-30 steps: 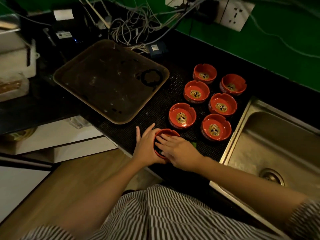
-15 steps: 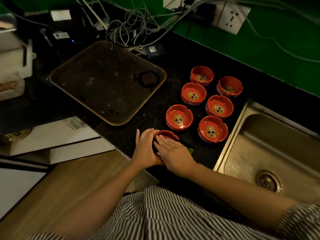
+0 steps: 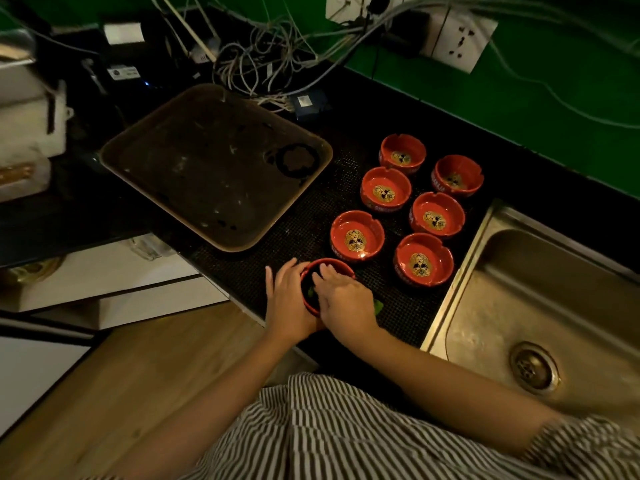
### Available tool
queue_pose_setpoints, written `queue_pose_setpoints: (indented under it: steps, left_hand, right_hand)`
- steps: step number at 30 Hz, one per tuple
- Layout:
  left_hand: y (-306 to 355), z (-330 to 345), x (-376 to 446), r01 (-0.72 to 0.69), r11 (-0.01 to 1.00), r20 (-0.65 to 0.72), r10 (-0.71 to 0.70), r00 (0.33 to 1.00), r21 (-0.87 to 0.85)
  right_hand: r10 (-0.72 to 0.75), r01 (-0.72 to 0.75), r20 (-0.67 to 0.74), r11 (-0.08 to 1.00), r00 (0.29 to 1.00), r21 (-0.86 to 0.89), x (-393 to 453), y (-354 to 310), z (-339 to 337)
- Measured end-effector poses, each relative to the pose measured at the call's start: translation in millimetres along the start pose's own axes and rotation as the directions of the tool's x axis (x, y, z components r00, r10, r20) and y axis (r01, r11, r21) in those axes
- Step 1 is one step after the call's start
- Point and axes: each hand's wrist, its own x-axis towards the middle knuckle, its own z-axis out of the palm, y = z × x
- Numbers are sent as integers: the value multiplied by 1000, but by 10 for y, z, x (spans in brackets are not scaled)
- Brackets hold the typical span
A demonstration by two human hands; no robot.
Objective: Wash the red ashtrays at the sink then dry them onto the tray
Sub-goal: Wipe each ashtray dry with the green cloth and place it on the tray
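tray [image 3: 138, 157] sits far left. the left hand [image 3: 287, 303] cups the ashtray [image 3: 327, 268] at the counter edge while the right hand [image 3: 341, 299] presses a green cloth [image 3: 378, 305] inside, fingers flat. best to brace it firmly and wipe right around. sink [image 3: 460, 282] waits on the right.

Light: dim, warm | Glare: small glint on the ashtray [image 3: 356, 236] near centre | Shadow: counter [image 3: 311, 233] almost black | Blur: perhaps motion smear at 4 o'clock | Edges: wide-angle bending at 12 o'clock
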Motion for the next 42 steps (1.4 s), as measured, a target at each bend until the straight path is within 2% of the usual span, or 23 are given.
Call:
queue_pose_setpoints:
  steps: [2, 4, 7, 9, 10, 12, 14, 16, 18, 20, 22, 25, 27, 28, 30, 32, 33, 35, 38, 40, 42]
  left_hand:
    - [7, 7, 32, 23, 999, -15, -23, 1000, -48]
    - [-71, -43, 105, -8, 997, 16, 10, 1000, -80]
    - [-226, -242, 241, -116, 992, 136, 122, 983, -46]
    - [-277, -366, 297, -178, 983, 210, 184, 960, -48]
    - [-277, -397, 301, -201, 979, 239, 205, 949, -43]
    - [-203, -357, 253, -204, 979, 276, 198, 940, -9]
    - [-44, -172, 117, -121, 993, 224, 115, 968, 9]
    - [140, 25, -44, 47, 999, 50, -47, 998, 7]
    - [262, 154, -144, 202, 979, -137, -197, 971, 22]
    - [301, 210, -158, 273, 960, -229, -254, 940, 55]
    - [298, 217, -140, 279, 958, -240, -257, 936, 62]
    - [229, 183, -105, 197, 978, -210, -179, 961, 71]
    - [107, 94, -7, 35, 996, -108, -25, 994, 86]
    - [28, 33, 64, -60, 996, -23, 61, 998, 71]
    - [-84, -120, 232, -221, 975, 160, 216, 963, 14]
    - [-129, -218, 351, -303, 952, 284, 305, 909, -55]
    - [-123, -226, 362, -312, 947, 309, 319, 896, -71]
    - [-78, -180, 268, -276, 960, 281, 275, 920, -38]
    - [86, 13, -35, -71, 997, 75, 67, 995, 44]
    - [222, 167, -167, 57, 997, -85, -52, 995, 53]
    - [299, 250, -187, 132, 991, -173, -126, 977, 23]
  right_hand:
    - [-3, 4, -26, 1000, 1000, 20, -2, -16, -8]
    - [-123, 123, -9, 987, 992, 104, -11, 75, -40]
    - [-384, 348, 140, 909, 913, 227, 98, 359, -127]
    - [-471, 408, 247, 874, 847, 265, 191, 504, -161]
    - [-475, 413, 265, 873, 839, 259, 203, 526, -153]
    - [-407, 364, 230, 908, 884, 208, 147, 455, -100]
    - [-248, 227, 126, 960, 960, 165, 51, 308, -52]
    - [-74, 64, 53, 984, 996, 166, -8, 166, -23]
    - [35, -37, 15, 988, 999, 148, -37, 70, -32]
    - [59, -60, 12, 995, 998, 83, -67, 29, -45]
    - [28, -29, 71, 999, 997, 19, -102, 25, -52]
    - [-107, 96, 186, 993, 977, 64, -88, 124, -86]
    - [-273, 250, 236, 960, 933, 122, -19, 282, -148]
    - [-362, 331, 282, 931, 889, 152, 25, 365, -194]
    - [-490, 434, 394, 872, 778, 226, 126, 504, -287]
    - [-520, 436, 446, 854, 729, 283, 181, 576, -325]
    - [-511, 431, 423, 859, 749, 275, 171, 576, -311]
    - [-427, 389, 279, 903, 860, 183, 61, 529, -204]
    - [-175, 165, 100, 981, 979, 105, -152, 302, -72]
    - [-11, 6, 38, 993, 999, 119, -180, 143, -59]
    - [36, -37, 7, 992, 999, 123, -171, 98, -47]
